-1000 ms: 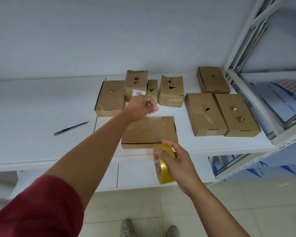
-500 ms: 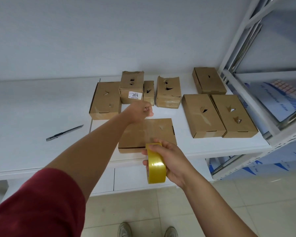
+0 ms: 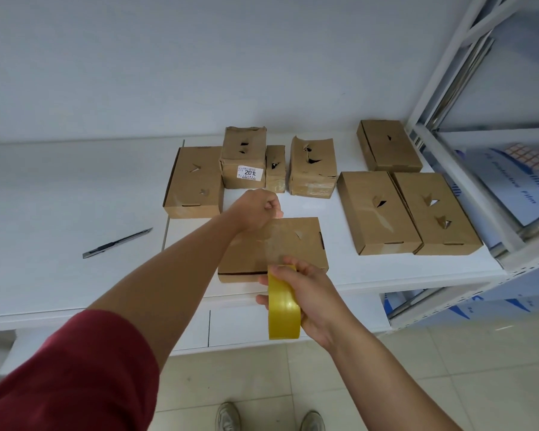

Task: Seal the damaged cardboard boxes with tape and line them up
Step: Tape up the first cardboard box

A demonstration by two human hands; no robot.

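White wall and a white tabletop (image 3: 59,213) fill the scene, with white metal shelving (image 3: 467,126) at the right. Several brown cardboard boxes with torn holes sit on the table toward the back and right. One flat brown cardboard box (image 3: 305,247) lies nearest the front edge, a torn flap showing on its top.

A clear strip of tape (image 3: 276,244) runs across that box's lid, stretched between both hands. The left hand (image 3: 257,209), its arm reaching forward from a red sleeve (image 3: 75,377), is curled into a fist at the far edge of the box, apparently pinching the tape's free end; the exact grip is hidden. The right hand (image 3: 305,293) is wrapped around a yellow roll of packing tape (image 3: 283,309), held upright just past the box's near edge, off the table.

Likely risks: the taut strip could twist or stick to itself before it is pressed down, or land beside the tear and leave it open. Pulling the roll could also drag the light box toward the table edge.

A dark utility knife (image 3: 117,243) lies well apart to the left.
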